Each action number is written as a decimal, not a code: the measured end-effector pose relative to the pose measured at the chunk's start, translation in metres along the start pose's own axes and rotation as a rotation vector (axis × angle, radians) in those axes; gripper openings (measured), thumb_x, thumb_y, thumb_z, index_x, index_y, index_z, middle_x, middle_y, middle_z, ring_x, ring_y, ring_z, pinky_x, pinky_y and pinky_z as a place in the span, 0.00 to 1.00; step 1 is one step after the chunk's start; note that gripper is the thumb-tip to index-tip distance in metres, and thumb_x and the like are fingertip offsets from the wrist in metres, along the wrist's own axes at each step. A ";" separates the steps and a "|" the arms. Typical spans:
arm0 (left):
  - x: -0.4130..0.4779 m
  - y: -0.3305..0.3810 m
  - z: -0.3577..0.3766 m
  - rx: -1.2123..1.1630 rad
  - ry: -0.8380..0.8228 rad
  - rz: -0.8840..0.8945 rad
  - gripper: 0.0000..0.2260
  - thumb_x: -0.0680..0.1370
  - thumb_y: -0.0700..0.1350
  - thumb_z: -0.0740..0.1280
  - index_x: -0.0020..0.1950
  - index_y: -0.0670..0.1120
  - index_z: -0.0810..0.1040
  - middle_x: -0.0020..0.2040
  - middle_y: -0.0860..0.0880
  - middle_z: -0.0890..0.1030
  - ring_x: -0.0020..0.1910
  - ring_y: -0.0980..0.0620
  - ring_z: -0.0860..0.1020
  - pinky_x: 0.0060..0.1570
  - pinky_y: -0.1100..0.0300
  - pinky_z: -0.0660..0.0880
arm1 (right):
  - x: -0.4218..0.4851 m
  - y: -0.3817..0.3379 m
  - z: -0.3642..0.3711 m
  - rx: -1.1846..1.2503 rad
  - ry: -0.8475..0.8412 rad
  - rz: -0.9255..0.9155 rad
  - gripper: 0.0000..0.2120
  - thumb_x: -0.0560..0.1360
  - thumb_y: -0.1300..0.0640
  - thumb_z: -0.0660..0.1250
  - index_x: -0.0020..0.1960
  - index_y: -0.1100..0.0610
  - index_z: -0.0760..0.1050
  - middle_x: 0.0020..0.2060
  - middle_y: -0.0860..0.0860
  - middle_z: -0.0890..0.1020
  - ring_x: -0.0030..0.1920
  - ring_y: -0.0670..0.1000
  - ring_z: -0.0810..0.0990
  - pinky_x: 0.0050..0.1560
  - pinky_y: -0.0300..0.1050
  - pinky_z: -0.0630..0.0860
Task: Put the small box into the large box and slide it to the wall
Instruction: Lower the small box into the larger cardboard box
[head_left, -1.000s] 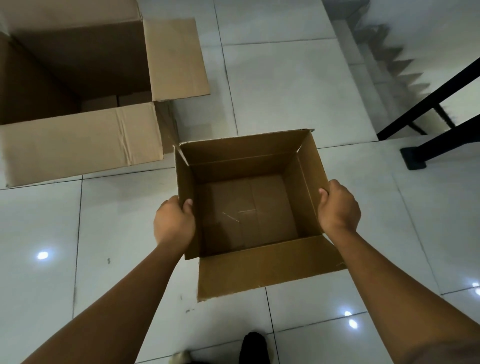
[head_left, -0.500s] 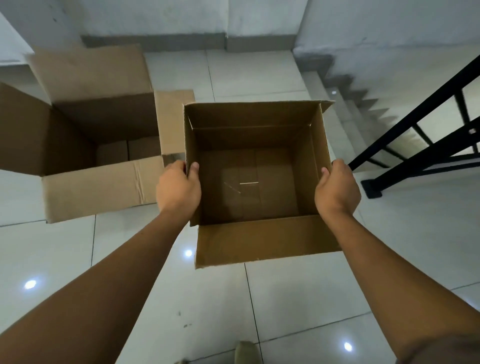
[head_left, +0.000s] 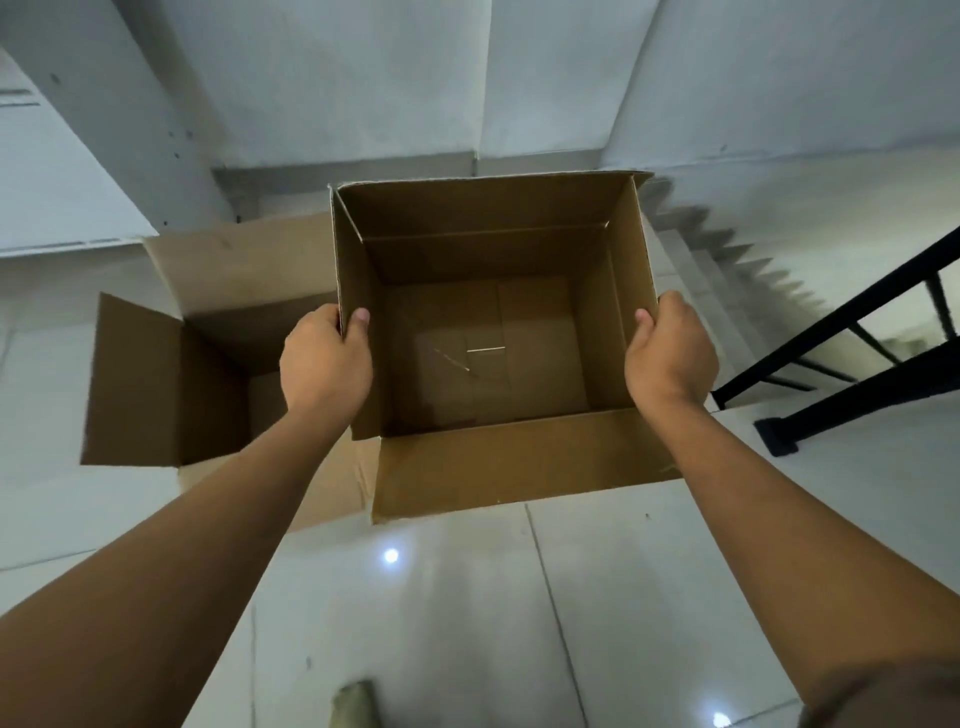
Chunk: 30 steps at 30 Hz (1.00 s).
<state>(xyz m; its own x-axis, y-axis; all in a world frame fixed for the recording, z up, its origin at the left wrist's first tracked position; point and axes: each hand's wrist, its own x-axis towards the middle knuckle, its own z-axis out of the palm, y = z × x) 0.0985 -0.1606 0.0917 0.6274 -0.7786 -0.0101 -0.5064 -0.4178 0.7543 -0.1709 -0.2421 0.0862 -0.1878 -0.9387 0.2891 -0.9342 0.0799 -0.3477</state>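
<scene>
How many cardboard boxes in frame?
2. The small box is held up at centre between the left hand and right hand. The large box sits open on the floor behind-left, partly hidden by it.

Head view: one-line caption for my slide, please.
Both hands, left and right, hold the empty small box beside the open large box.

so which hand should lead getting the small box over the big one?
Left, probably. The left hand grips the small box on the wall facing the large box, which sits open to the left. The right hand holds the far wall and mainly supports.
</scene>
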 end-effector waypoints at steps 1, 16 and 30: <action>0.014 -0.006 -0.010 0.002 -0.010 0.011 0.13 0.79 0.52 0.57 0.44 0.45 0.75 0.39 0.45 0.79 0.37 0.47 0.78 0.39 0.50 0.76 | 0.000 -0.015 0.006 0.002 -0.003 0.007 0.09 0.79 0.56 0.58 0.53 0.61 0.72 0.47 0.59 0.80 0.44 0.59 0.80 0.36 0.44 0.68; 0.154 -0.129 -0.101 0.316 0.057 -0.076 0.18 0.80 0.50 0.56 0.53 0.36 0.76 0.44 0.37 0.81 0.38 0.43 0.77 0.40 0.51 0.74 | -0.014 -0.194 0.120 0.087 -0.196 -0.047 0.11 0.78 0.55 0.60 0.55 0.62 0.73 0.50 0.60 0.82 0.48 0.58 0.82 0.40 0.42 0.71; 0.205 -0.204 -0.100 0.429 0.038 -0.248 0.18 0.80 0.48 0.59 0.55 0.33 0.75 0.48 0.33 0.80 0.47 0.35 0.79 0.43 0.48 0.74 | 0.008 -0.266 0.196 0.077 -0.333 -0.170 0.10 0.78 0.57 0.61 0.55 0.62 0.74 0.50 0.60 0.82 0.49 0.59 0.82 0.42 0.43 0.74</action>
<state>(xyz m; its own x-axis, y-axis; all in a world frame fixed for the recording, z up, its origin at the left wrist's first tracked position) 0.3902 -0.1883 0.0014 0.7766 -0.6174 -0.1254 -0.5321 -0.7493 0.3943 0.1354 -0.3361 0.0060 0.0888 -0.9949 0.0474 -0.9158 -0.1003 -0.3890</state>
